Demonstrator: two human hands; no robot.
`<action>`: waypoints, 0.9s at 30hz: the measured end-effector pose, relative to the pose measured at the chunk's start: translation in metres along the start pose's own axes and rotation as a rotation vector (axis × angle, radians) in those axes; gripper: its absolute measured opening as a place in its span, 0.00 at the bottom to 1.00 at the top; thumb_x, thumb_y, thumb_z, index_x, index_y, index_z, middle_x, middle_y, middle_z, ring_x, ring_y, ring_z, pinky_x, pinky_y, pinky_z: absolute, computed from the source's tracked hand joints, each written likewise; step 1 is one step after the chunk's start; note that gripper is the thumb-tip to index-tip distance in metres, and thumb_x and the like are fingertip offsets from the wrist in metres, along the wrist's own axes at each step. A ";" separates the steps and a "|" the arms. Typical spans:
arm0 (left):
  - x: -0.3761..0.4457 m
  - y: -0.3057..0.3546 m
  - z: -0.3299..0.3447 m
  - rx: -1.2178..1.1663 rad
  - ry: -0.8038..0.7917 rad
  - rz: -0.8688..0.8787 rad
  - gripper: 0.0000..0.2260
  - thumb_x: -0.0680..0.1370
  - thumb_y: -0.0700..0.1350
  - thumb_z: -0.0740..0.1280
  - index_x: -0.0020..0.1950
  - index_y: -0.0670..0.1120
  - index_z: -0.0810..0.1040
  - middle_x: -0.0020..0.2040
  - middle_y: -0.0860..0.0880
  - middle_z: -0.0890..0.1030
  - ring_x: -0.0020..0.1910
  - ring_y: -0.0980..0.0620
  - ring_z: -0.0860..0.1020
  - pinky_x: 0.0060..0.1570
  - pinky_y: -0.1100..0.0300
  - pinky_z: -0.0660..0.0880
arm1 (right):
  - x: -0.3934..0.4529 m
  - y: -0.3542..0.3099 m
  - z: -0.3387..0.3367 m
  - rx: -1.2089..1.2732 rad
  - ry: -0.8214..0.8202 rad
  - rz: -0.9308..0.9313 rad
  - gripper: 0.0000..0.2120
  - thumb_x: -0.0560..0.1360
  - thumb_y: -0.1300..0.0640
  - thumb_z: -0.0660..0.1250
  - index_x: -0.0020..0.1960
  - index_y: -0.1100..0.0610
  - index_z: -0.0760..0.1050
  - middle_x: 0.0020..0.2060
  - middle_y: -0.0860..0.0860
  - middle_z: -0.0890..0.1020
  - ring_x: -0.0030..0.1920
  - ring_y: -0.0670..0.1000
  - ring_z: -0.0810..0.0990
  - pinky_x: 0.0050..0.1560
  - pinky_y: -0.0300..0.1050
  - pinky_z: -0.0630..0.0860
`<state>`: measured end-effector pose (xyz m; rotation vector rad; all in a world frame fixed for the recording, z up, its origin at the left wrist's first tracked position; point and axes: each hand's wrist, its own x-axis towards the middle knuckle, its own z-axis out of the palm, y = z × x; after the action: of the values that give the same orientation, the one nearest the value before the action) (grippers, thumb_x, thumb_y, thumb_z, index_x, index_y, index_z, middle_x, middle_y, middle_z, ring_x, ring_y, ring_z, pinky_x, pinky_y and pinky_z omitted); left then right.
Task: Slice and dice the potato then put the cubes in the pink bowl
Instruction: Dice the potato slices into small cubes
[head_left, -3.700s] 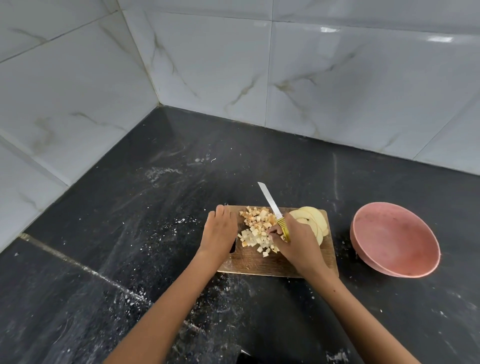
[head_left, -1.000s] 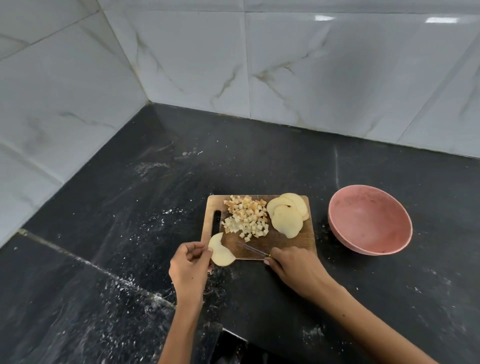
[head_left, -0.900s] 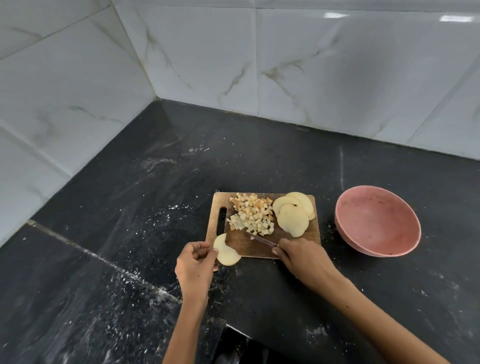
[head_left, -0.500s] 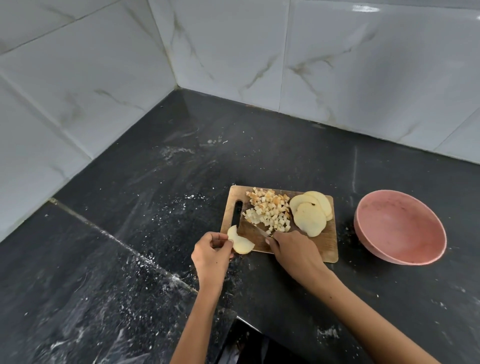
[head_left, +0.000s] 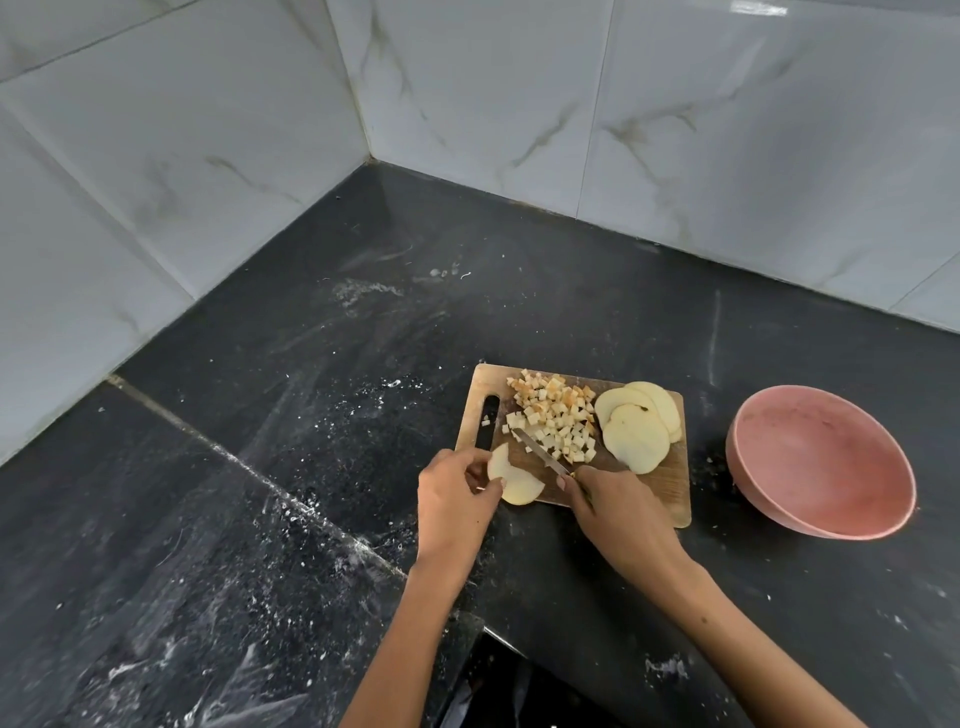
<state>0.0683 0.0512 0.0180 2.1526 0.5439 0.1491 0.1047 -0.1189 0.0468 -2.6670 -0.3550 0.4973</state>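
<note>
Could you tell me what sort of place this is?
Most likely a home kitchen corner: a dark stone countertop meets marble-look wall tiles, and a wooden cutting board carries diced potato.

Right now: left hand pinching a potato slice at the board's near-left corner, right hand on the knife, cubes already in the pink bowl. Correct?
One thing is off. The head view shows the pink bowl holding no cubes; the potato cubes sit piled on the cutting board. The rest holds: the left hand pinches a potato slice at the near-left corner, and the right hand holds the knife.
</note>
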 end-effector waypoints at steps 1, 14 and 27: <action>0.002 0.000 -0.001 0.056 0.011 0.025 0.07 0.73 0.42 0.74 0.51 0.47 0.84 0.44 0.53 0.78 0.39 0.60 0.77 0.43 0.70 0.74 | 0.000 -0.001 -0.001 -0.001 0.002 0.002 0.16 0.82 0.46 0.56 0.38 0.50 0.68 0.32 0.46 0.74 0.32 0.45 0.73 0.30 0.40 0.67; 0.073 0.015 -0.008 0.781 -0.158 0.340 0.12 0.80 0.45 0.65 0.62 0.52 0.79 0.55 0.51 0.73 0.58 0.51 0.68 0.54 0.59 0.69 | -0.005 0.010 0.001 0.094 0.052 0.126 0.18 0.81 0.45 0.55 0.40 0.56 0.72 0.33 0.49 0.76 0.34 0.48 0.74 0.33 0.44 0.69; 0.074 0.027 0.009 1.304 -0.223 0.578 0.09 0.79 0.34 0.57 0.54 0.44 0.73 0.52 0.48 0.72 0.51 0.50 0.68 0.43 0.58 0.60 | -0.008 0.012 -0.005 0.139 0.061 0.159 0.17 0.81 0.45 0.55 0.38 0.52 0.70 0.33 0.47 0.75 0.33 0.45 0.72 0.30 0.39 0.64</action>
<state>0.1460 0.0626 0.0275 3.4863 -0.2639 -0.2042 0.1016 -0.1338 0.0487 -2.5802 -0.0867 0.4685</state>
